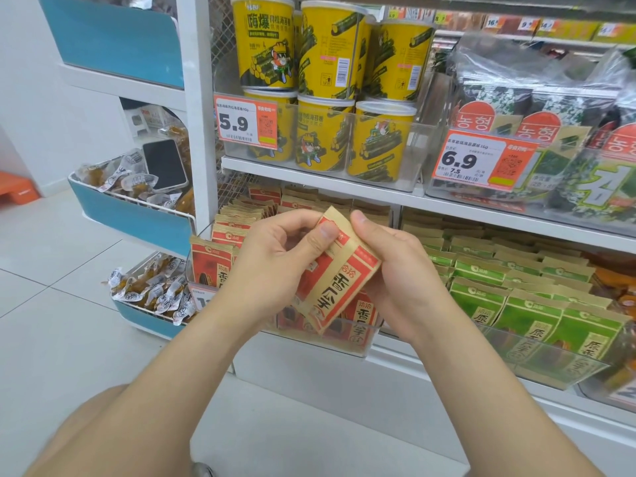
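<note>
At far left I am seeing a blue-fronted white wire bin carrying glossy, crinkled snack sachets, with a flat black smartphone lying on them. Next, yellow cylindrical seaweed-roll tubs are standing two tiers high behind an orange-and-white 5.9 price tag. At centre, the left hand is pinching the red-and-tan paper seed packet, thumb flat on its face and fingers curled behind. The packet is tilting in mid-air in front of the lower shelf, hiding part of the clear bin of matching red packets. The right hand is gripping its right edge, thumb at the top corner. Further right, matte green paper packets are standing in rows beneath crinkled transparent seaweed bags.
</note>
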`<state>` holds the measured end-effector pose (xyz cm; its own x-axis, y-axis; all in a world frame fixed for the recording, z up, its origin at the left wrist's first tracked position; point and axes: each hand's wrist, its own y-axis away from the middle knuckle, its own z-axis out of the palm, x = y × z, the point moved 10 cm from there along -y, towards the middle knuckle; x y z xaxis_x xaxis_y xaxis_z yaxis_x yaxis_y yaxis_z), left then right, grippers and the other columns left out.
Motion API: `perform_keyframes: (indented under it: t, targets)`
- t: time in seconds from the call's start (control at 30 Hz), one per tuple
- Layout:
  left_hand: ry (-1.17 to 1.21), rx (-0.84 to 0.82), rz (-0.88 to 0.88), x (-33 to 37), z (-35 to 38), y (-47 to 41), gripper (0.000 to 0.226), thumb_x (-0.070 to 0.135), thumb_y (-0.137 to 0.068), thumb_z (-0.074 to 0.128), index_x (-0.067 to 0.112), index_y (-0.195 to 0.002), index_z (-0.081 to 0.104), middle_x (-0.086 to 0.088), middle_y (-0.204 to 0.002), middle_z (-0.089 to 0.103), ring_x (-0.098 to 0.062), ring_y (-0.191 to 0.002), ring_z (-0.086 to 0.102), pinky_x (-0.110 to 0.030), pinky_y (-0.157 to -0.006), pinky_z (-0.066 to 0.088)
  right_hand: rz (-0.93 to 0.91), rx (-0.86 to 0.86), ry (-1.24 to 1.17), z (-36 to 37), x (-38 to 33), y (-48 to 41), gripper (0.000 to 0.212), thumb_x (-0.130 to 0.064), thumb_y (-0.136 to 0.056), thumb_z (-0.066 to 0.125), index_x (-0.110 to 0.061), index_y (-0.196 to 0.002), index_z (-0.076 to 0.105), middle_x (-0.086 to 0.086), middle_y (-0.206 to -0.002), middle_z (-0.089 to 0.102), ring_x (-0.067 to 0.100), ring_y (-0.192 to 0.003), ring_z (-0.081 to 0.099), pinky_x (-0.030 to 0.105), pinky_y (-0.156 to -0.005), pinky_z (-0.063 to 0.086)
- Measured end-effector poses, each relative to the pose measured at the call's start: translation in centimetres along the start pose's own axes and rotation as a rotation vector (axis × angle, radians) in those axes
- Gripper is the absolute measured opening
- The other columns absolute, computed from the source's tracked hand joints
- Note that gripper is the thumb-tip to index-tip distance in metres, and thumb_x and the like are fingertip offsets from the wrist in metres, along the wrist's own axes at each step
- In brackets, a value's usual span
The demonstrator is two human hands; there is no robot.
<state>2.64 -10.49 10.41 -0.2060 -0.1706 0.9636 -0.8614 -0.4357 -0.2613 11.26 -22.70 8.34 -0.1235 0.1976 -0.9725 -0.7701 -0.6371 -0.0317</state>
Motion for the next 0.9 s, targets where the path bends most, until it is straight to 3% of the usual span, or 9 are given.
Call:
perform_keyframes:
  t: [0.17, 0.3, 0.4, 0.5, 0.63, 0.7, 0.77, 0.83, 0.9]
  targets:
    - [0.025, 0.18, -0.084, -1.3, -1.5, 0.0, 0.021, 0.036, -0.108, 0.06, 0.023, -0.108, 0.077, -0.002, -0.098, 0.081, -0.024, -0.092, 0.078, -0.036, -0.074, 0.063, -0.081, -0.027, 0.084, -0.1, -0.8, -0.1, 0.036, -0.022, -0.11, 0.057, -0.011, -0.085, 0.08, 0.013, -0.092, 0.08, 0.023, -0.084, 0.075, 0.034, -0.079, 0.059]
    - [0.047, 0.317, -0.058, -1.2, -2.9, 0.1, 0.017, 0.032, -0.106, 0.066, 0.027, -0.121, 0.062, 0.0, -0.104, 0.079, -0.018, -0.09, 0.079, -0.029, -0.068, 0.064, -0.169, -0.01, 0.216, 0.1, -1.5, 0.3, 0.026, -0.011, -0.109, 0.058, -0.004, -0.1, 0.081, 0.013, -0.101, 0.082, 0.034, -0.099, 0.078, 0.044, -0.091, 0.063]
    - [-0.041, 0.319, 0.012, -0.6, -3.2, 0.1, 0.021, 0.034, -0.102, 0.071, 0.033, -0.12, 0.059, 0.009, -0.108, 0.075, -0.014, -0.091, 0.078, -0.037, -0.071, 0.067, -0.258, 0.054, 0.289, -0.1, -2.2, 0.8, 0.024, -0.01, -0.108, 0.062, -0.008, -0.098, 0.083, 0.007, -0.095, 0.083, 0.029, -0.093, 0.079, 0.041, -0.087, 0.065]
    - [-0.169, 0.267, 0.072, 0.1, -2.8, 0.1, 0.039, 0.047, -0.09, 0.083, 0.039, -0.123, 0.063, 0.02, -0.113, 0.073, -0.005, -0.101, 0.074, -0.037, -0.082, 0.065, -0.332, 0.114, 0.289, -0.7, -2.8, 1.0, 0.017, -0.012, -0.104, 0.069, -0.016, -0.101, 0.085, 0.004, -0.094, 0.083, 0.032, -0.093, 0.08, 0.05, -0.088, 0.066]
    - [-0.226, 0.22, 0.089, 0.2, -2.3, 0.2, 0.052, 0.051, -0.082, 0.087, 0.035, -0.127, 0.068, 0.023, -0.114, 0.076, 0.002, -0.104, 0.073, -0.031, -0.091, 0.061, -0.401, 0.134, 0.347, -0.6, -3.6, 1.3, 0.02, -0.009, -0.102, 0.072, -0.024, -0.095, 0.084, -0.004, -0.089, 0.083, 0.014, -0.085, 0.08, 0.031, -0.075, 0.063]
    - [-0.232, 0.21, 0.1, 0.2, -2.3, 0.0, 0.051, 0.046, -0.084, 0.087, 0.031, -0.129, 0.069, 0.019, -0.115, 0.078, 0.001, -0.105, 0.073, -0.034, -0.094, 0.062, -0.437, 0.142, 0.37, -0.4, -4.1, 1.6, 0.027, -0.009, -0.102, 0.072, -0.031, -0.09, 0.082, -0.007, -0.085, 0.083, 0.009, -0.08, 0.078, 0.025, -0.071, 0.06]
    - [-0.238, 0.196, 0.115, 0.2, -2.1, 0.0, 0.045, 0.04, -0.089, 0.086, 0.027, -0.129, 0.069, 0.016, -0.116, 0.078, 0.001, -0.107, 0.074, -0.035, -0.097, 0.062, -0.473, 0.173, 0.398, -0.5, -4.4, 1.9, 0.027, -0.01, -0.101, 0.073, -0.03, -0.088, 0.082, -0.006, -0.084, 0.082, 0.012, -0.079, 0.079, 0.029, -0.071, 0.062]
    - [-0.254, 0.207, 0.134, 0.2, -1.9, 0.1, 0.034, 0.035, -0.093, 0.084, 0.026, -0.122, 0.067, 0.014, -0.115, 0.078, 0.001, -0.108, 0.073, -0.035, -0.097, 0.063, -0.509, 0.213, 0.437, -0.6, -4.5, 2.1, 0.021, -0.01, -0.1, 0.075, -0.026, -0.088, 0.083, -0.006, -0.082, 0.081, 0.016, -0.078, 0.079, 0.034, -0.07, 0.064]
    - [-0.283, 0.229, 0.15, 0.3, -1.7, 0.3, 0.023, 0.03, -0.096, 0.08, 0.025, -0.111, 0.064, 0.012, -0.109, 0.078, 0.001, -0.105, 0.075, -0.035, -0.091, 0.064, -0.557, 0.247, 0.485, -0.4, -4.7, 2.4, 0.018, -0.01, -0.097, 0.077, -0.024, -0.087, 0.082, -0.009, -0.078, 0.08, 0.011, -0.072, 0.076, 0.028, -0.066, 0.06]
